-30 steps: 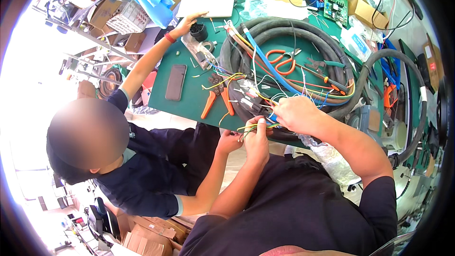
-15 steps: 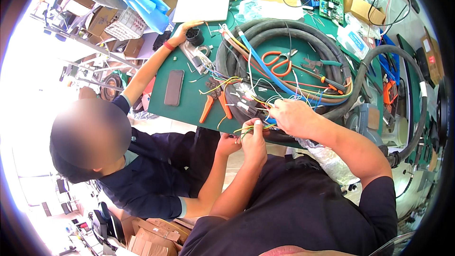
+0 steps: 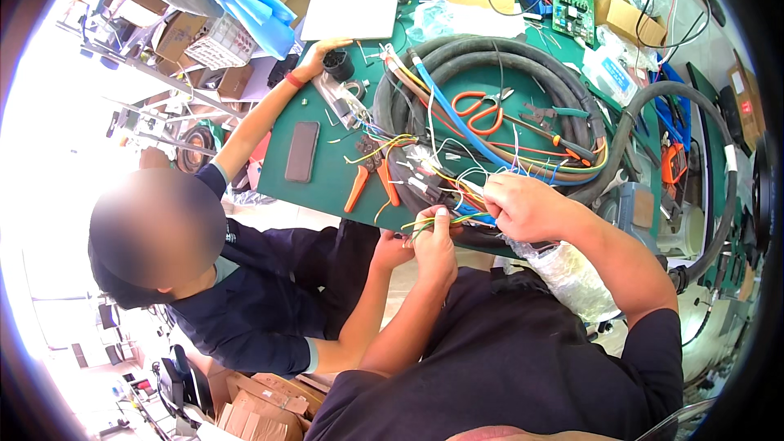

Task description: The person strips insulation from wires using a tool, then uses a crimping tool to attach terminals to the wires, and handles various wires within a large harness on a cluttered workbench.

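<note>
At the table's near edge, my left hand (image 3: 437,247) pinches several yellow-green wires (image 3: 462,219) between thumb and fingers. To its right my right hand (image 3: 527,206) is closed over the wire bundle; its curled fingers hide what they hold. White wires (image 3: 457,155) fan out just beyond. Around them lies a thick black cable (image 3: 482,47), coiled on the green table, with blue, brown and yellow-green cores showing at its end. Close to my left hand is a co-worker's hand (image 3: 392,249); that person's other hand (image 3: 321,55) rests at the table's far left.
Inside the coil lie orange-handled scissors (image 3: 483,110), pliers (image 3: 555,111) and a screwdriver (image 3: 563,145). An orange-handled crimping tool (image 3: 371,171) and a phone (image 3: 302,151) lie left of it. A green circuit board (image 3: 573,12) and cardboard boxes stand at the back.
My right hand has drawn away to the right, widening the gap from my left hand. My left hand keeps its pinch on the yellow-green wires. The co-worker's hands have hardly moved.
</note>
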Demonstrator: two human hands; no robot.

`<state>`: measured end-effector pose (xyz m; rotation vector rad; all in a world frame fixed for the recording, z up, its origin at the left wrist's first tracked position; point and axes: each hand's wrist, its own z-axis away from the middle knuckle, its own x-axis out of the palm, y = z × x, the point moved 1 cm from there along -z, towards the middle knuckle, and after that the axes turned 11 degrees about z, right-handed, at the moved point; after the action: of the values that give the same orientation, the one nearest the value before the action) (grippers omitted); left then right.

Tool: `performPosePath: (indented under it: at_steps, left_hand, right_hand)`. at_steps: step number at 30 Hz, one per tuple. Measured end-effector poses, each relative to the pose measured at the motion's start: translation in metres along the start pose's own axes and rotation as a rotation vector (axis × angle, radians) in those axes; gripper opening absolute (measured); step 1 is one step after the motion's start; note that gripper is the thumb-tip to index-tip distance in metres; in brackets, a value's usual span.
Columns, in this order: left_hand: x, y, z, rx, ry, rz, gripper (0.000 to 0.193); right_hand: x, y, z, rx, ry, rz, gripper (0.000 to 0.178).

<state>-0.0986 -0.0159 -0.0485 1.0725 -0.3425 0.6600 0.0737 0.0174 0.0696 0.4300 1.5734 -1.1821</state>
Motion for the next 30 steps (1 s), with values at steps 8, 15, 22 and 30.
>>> performPosePath:
  at_steps: [8,15,22,30]
  left_hand:
    - [0.002,0.001,0.000,0.025,0.019,0.004,0.017]
    - [0.006,0.009,0.009,0.087,0.006,0.008,0.017]
    - [0.018,0.018,0.023,0.108,-0.067,0.101,0.018]
    - [0.029,0.026,0.021,0.208,-0.181,0.000,0.028]
  right_hand:
    - [0.008,-0.004,-0.007,-0.027,-0.002,0.055,0.014]
    - [0.002,0.010,0.002,0.044,0.020,-0.049,0.007]
    - [-0.014,0.006,0.016,0.251,0.010,-0.296,0.015]
    - [0.004,-0.006,-0.001,0.097,0.149,-0.293,0.013]
